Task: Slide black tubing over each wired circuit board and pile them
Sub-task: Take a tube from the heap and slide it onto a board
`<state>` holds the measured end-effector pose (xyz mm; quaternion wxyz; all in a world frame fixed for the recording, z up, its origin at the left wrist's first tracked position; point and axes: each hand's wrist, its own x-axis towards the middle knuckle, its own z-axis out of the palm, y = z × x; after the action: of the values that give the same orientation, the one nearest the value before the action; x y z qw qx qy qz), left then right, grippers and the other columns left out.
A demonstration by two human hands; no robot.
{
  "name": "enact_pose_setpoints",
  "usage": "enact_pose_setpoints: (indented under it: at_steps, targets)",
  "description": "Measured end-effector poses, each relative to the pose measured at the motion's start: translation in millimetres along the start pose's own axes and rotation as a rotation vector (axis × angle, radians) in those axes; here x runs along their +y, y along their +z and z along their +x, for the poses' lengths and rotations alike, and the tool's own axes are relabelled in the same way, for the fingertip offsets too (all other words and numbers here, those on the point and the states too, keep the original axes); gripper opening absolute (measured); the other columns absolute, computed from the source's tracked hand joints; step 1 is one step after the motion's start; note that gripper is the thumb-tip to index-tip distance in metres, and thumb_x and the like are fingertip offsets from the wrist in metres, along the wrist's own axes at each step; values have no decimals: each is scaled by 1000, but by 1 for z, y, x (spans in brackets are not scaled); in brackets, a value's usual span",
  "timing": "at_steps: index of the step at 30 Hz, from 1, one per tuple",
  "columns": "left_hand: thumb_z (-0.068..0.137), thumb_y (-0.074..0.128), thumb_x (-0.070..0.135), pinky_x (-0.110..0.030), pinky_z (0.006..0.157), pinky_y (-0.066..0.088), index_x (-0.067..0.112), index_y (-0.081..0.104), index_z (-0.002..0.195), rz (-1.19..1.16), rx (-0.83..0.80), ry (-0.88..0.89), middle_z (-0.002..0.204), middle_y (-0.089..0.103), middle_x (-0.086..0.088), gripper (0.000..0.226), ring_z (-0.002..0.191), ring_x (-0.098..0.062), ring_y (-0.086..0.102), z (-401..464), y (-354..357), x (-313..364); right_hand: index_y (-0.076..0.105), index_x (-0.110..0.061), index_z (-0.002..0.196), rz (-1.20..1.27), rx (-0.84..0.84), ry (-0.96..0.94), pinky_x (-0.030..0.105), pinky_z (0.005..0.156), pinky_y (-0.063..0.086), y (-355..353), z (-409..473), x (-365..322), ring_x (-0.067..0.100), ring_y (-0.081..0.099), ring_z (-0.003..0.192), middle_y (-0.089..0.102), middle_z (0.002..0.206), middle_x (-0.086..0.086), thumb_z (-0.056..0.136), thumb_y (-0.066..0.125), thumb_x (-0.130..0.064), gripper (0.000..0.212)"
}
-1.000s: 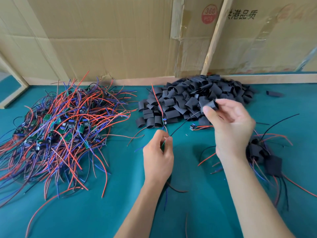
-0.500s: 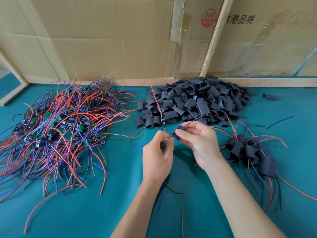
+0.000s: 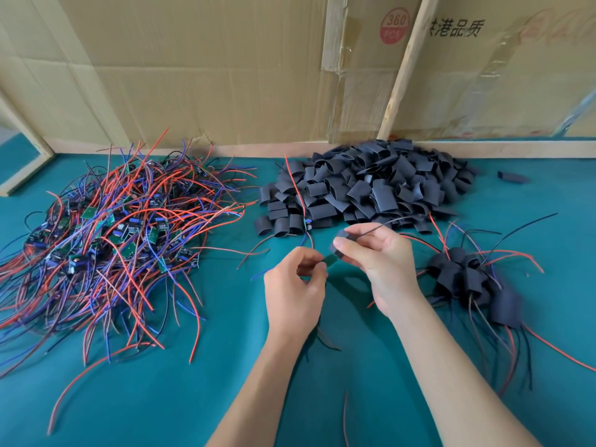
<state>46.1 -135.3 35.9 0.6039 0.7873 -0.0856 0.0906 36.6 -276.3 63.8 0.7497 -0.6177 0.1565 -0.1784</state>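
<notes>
Right now both hands meet over the teal table (image 3: 96,398). Left hand (image 3: 292,291) pinches a small green circuit board (image 3: 329,260) w/ its thumb & fingers. Right hand (image 3: 377,256) sits just beside it, to its right, & pinches a black tube piece (image 3: 341,235) by its fingertips. Tube touches the far end of the board; can't tell how much of the board is inside. One thin black wire (image 3: 387,224) sticks out past the right hand, going up & right. Red & blue wires hang near the left hand.

Big heap of black tubes (image 3: 371,188) lies just behind both hands. Small pile of done boards in tubes (image 3: 467,279) lies right of the right hand, close by. Big tangle of wired boards (image 3: 113,237) lies well left of the left hand. Cardboard boxes (image 3: 193,66) stand at the back, behind the heaps.
</notes>
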Motion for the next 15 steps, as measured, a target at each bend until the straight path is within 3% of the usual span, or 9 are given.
enact_pose_setpoints:
  at_steps: [6,11,15]
  targets:
    - [85,72,0,-9,70,48,25,70,81,-25,59,7,79,72,21,25,76,-3,70,0,-2,4,72,-6,91,-63,83,-23,43,82,64,3,-2,4,38,75,90,78,87,16,78,86,-1,20]
    - [85,71,1,-14,71,50,22,70,81,3,45,23,80,71,20,22,77,-4,69,-1,-2,4,72,-14,82,-231,114,-52,47,80,64,12,-11,10,22,76,75,78,79,4,76,89,-15,18]
    - [85,71,0,-19,72,53,22,68,81,5,48,39,81,71,20,22,78,-4,69,-2,-2,4,70,-14,79,-288,150,-23,50,77,64,17,-13,12,24,76,68,76,75,4,75,90,-24,22]
